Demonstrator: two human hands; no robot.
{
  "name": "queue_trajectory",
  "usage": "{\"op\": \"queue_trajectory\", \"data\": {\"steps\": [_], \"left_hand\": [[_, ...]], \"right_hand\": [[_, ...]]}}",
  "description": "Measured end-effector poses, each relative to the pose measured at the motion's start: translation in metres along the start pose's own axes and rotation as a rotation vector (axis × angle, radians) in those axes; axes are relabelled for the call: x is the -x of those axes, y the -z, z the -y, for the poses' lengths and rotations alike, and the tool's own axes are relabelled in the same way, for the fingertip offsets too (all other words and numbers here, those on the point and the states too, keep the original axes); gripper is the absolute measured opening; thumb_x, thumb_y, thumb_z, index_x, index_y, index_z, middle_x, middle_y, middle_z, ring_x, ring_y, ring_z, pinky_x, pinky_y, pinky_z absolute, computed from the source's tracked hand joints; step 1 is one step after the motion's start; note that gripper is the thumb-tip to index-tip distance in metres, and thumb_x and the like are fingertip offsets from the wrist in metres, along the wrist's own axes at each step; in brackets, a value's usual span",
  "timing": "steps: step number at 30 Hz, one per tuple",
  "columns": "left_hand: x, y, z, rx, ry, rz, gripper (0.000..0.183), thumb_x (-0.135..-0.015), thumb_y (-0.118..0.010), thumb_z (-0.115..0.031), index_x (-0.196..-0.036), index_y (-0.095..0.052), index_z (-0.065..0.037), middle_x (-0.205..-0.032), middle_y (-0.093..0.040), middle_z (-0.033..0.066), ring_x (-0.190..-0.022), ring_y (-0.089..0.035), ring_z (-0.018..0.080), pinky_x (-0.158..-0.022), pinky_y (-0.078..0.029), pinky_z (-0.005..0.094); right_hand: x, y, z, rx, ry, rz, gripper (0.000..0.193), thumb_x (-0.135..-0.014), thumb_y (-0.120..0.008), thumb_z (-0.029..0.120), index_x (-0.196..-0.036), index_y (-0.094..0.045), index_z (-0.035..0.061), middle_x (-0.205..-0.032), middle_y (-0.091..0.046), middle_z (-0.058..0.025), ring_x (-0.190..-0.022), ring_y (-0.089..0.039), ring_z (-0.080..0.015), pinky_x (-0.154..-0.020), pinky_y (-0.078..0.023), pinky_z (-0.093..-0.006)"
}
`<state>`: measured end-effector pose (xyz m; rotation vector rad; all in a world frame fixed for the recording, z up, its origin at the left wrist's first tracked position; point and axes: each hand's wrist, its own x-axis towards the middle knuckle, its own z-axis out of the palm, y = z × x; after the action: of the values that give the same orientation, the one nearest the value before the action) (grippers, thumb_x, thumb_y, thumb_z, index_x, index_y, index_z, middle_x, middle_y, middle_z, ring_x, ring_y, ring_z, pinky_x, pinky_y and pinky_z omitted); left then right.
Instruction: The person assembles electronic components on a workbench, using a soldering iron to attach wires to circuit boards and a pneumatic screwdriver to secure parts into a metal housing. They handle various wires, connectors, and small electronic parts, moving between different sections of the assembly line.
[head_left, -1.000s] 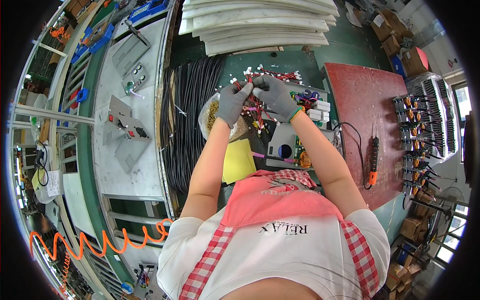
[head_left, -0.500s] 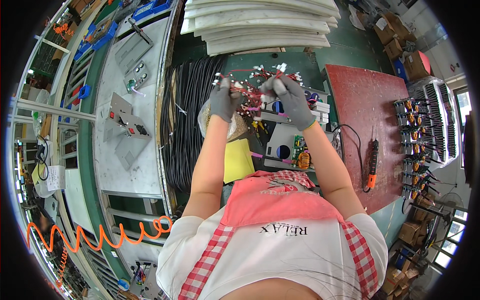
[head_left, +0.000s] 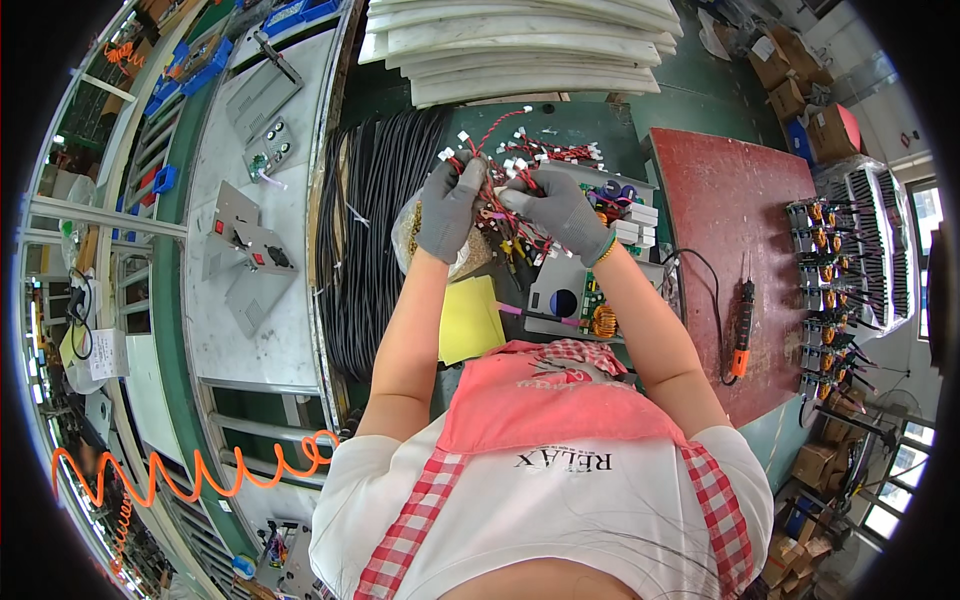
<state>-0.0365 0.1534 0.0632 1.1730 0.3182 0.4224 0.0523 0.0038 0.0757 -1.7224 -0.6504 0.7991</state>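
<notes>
Both my hands wear grey gloves and are closed on red-and-black wires with white plugs. My left hand (head_left: 447, 212) pinches wire ends near its thumb, and one twisted red wire (head_left: 497, 128) sticks up beyond it. My right hand (head_left: 568, 213) grips a bunch of wire leads (head_left: 492, 186) that spreads between the two hands and hangs down. Farther off, more leads (head_left: 572, 152) lie on the green bench. Below the hands are tools with yellow-and-black handles (head_left: 518, 262), partly covered by wires. A grey metal panel (head_left: 545, 300) carries a circuit board with a copper coil (head_left: 603, 321).
Thick black cables (head_left: 372, 210) lie to the left, beside a clear bag of small parts (head_left: 408, 236). Yellow sheets (head_left: 471, 320) sit close to me. A red board (head_left: 690, 210) at right holds an electric screwdriver (head_left: 742, 325). White slabs (head_left: 520, 50) are stacked at the far side.
My hands have come nearer to me, bringing the bunch of wires off the pile. It now hangs between them over the tools. Some leads remain on the bench.
</notes>
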Motion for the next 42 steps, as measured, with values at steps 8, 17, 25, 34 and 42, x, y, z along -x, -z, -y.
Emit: {"op": "queue_trajectory", "data": {"steps": [8, 17, 25, 34, 42], "left_hand": [[0.0, -0.001, -0.02, 0.085, -0.171, -0.019, 0.018, -0.095, -0.053, -0.02, -0.1, -0.055, -0.003, -0.079, -0.054, 0.0003, -0.065, -0.049, 0.0051, -0.055, -0.037, 0.018], [-0.03, 0.023, 0.021, 0.218, 0.064, -0.115, 0.024, -0.091, -0.059, -0.014, -0.108, -0.051, -0.001, -0.082, -0.054, 0.0056, -0.062, -0.047, 0.0079, -0.05, -0.036, 0.0203], [-0.025, 0.05, 0.037, 0.047, 0.31, -0.285, 0.016, -0.092, -0.057, -0.025, -0.089, -0.053, -0.01, -0.067, -0.043, -0.0052, -0.051, -0.036, 0.0041, -0.045, -0.031, 0.0185], [-0.031, 0.055, 0.051, 0.063, 0.375, -0.211, 0.017, -0.096, -0.054, -0.025, -0.092, -0.051, -0.008, -0.065, -0.041, -0.0043, -0.054, -0.036, 0.0061, -0.05, -0.034, 0.0199], [-0.036, 0.043, 0.057, 0.014, 0.333, -0.258, 0.02, -0.093, -0.058, -0.024, -0.095, -0.055, -0.005, -0.069, -0.045, -0.0027, -0.059, -0.04, 0.0066, -0.052, -0.035, 0.0201]], "right_hand": [[0.007, 0.016, -0.016, -0.653, -0.273, -0.121, 0.016, -0.084, -0.065, 0.016, -0.094, -0.065, 0.003, -0.06, -0.036, 0.0099, -0.044, -0.028, -0.0017, -0.039, -0.019, -0.0209], [0.072, 0.136, -0.091, 0.088, -0.108, -0.835, 0.027, -0.079, -0.068, 0.025, -0.086, -0.067, -0.0005, -0.063, -0.057, -0.0016, -0.059, -0.049, -0.0083, -0.055, -0.041, -0.0292], [0.37, 0.247, -0.226, 0.931, -0.946, -1.468, 0.03, -0.079, -0.061, 0.037, -0.092, -0.068, 0.0116, -0.081, -0.067, -0.0168, -0.081, -0.065, -0.0337, -0.073, -0.049, -0.0449], [0.521, 0.216, -0.299, 0.672, -1.243, -1.461, 0.023, -0.079, -0.062, 0.036, -0.091, -0.069, 0.0173, -0.087, -0.067, -0.0131, -0.083, -0.063, -0.0336, -0.072, -0.05, -0.0412], [0.502, 0.16, -0.317, 0.696, -1.379, -1.221, 0.029, -0.086, -0.054, 0.04, -0.1, -0.064, 0.0169, -0.098, -0.066, -0.0154, -0.09, -0.062, -0.0376, -0.075, -0.049, -0.0461]]}}
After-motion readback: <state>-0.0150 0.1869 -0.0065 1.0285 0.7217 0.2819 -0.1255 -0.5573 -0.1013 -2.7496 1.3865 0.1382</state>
